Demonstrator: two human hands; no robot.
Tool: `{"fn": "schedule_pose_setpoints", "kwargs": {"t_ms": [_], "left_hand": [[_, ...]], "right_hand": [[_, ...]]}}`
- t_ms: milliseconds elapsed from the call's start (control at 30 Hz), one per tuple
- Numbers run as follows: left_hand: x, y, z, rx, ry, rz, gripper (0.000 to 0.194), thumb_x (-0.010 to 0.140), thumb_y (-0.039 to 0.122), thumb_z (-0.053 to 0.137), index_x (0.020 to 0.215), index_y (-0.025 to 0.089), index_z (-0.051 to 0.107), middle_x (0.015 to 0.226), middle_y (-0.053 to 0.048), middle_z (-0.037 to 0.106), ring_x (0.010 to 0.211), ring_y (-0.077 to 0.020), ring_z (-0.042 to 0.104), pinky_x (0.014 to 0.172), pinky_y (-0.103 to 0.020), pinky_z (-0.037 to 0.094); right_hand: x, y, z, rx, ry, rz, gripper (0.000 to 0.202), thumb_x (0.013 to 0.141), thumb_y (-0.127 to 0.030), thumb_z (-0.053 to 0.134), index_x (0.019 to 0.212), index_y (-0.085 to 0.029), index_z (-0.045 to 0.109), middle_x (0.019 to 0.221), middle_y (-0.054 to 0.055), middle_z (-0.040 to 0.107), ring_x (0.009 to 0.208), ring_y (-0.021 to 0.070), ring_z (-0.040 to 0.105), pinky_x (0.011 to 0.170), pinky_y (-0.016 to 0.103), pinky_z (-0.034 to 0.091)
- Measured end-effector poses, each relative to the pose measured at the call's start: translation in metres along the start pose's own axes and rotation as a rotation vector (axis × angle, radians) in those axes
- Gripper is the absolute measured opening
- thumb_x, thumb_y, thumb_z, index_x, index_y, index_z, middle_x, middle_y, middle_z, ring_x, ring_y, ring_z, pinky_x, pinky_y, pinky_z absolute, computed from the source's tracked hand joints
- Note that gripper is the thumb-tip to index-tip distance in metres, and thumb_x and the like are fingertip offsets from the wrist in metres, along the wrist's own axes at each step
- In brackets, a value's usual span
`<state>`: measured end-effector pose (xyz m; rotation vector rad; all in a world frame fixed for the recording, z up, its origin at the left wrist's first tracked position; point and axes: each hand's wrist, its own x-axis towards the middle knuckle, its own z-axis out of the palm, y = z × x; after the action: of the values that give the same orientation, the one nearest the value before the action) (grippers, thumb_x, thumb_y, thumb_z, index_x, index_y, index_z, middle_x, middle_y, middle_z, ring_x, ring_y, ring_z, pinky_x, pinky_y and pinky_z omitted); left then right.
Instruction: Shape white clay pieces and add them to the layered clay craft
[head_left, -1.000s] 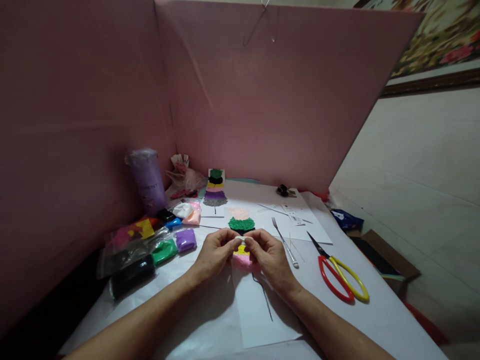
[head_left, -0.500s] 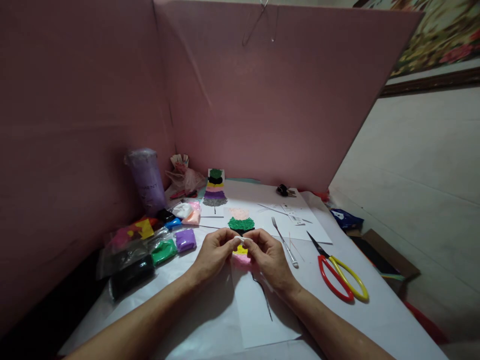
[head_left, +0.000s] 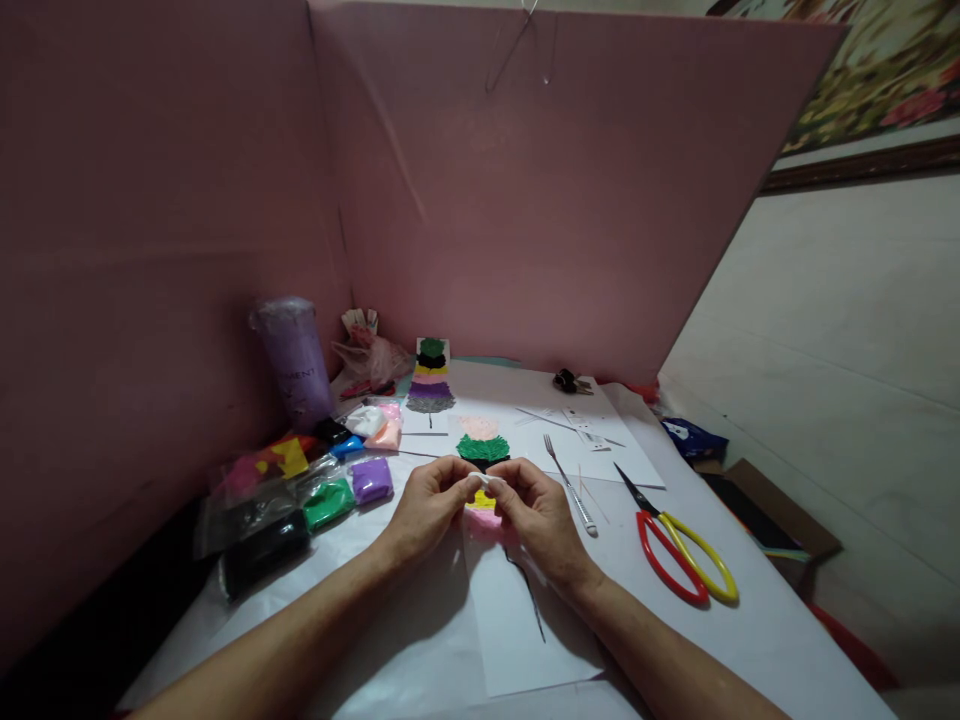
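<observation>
My left hand (head_left: 435, 500) and my right hand (head_left: 534, 508) meet in the middle, each pinching a small piece of white clay (head_left: 484, 479) between thumb and fingertips. Directly beneath them lies a white paper sheet (head_left: 517, 640) with a feather-like shape in coloured bands. Its pale peach band (head_left: 478, 428), green band (head_left: 483, 447) and pink band (head_left: 486, 523) show, while my fingers hide part of the middle. A dark curved stem line (head_left: 529, 590) runs down the sheet. At the back stands a similar finished-looking banded card (head_left: 430, 380).
Right of my hands lie a fork (head_left: 570, 484), toothpicks and red-and-yellow scissors (head_left: 679, 550). Packets of coloured clay, purple (head_left: 371, 481) and green (head_left: 328, 503) among them, lie at left before a purple tumbler (head_left: 292, 360). Keys (head_left: 571, 382) rest at the back.
</observation>
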<state>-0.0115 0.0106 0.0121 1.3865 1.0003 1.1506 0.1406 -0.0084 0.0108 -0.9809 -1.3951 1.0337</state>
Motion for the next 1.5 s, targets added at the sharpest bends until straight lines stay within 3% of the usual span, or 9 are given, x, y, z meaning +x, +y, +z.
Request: {"fn": "schedule_pose_setpoints", "kwargs": {"t_ms": [733,1300,1500], "left_hand": [[-0.0010,0.0019,0.0001,-0.001,-0.011,-0.022,0.026,0.075,0.039,0.067,0.077,0.014,0.068,0.068,-0.001,0.060,0.062,-0.0124,0.051,0.058,-0.023,0.038],[-0.0018,-0.0021,0.0003,-0.057,-0.031,-0.065,0.029,0.079,0.042,0.063,0.076,0.014,0.062,0.058,0.004,0.051,0.048,-0.0075,0.044,0.048,-0.020,0.034],[-0.0015,0.0030,0.0003,-0.011,-0.029,-0.027,0.023,0.076,0.034,0.066,0.074,0.012,0.063,0.061,0.002,0.054,0.053,-0.0079,0.045,0.050,-0.020,0.034]], "right_hand": [[0.0002,0.0006,-0.0003,-0.001,0.000,-0.007,0.021,0.082,-0.039,0.065,0.079,-0.018,0.063,0.070,0.000,0.059,0.058,0.0129,0.051,0.053,0.024,0.042],[-0.0007,-0.0004,-0.0007,-0.012,-0.006,-0.002,0.019,0.083,-0.035,0.063,0.080,-0.017,0.063,0.072,0.001,0.060,0.057,0.0123,0.051,0.053,0.025,0.042],[-0.0011,-0.0012,-0.0003,-0.018,-0.013,-0.002,0.019,0.083,-0.036,0.064,0.080,-0.016,0.063,0.071,0.000,0.060,0.058,0.0123,0.051,0.054,0.025,0.042]]}}
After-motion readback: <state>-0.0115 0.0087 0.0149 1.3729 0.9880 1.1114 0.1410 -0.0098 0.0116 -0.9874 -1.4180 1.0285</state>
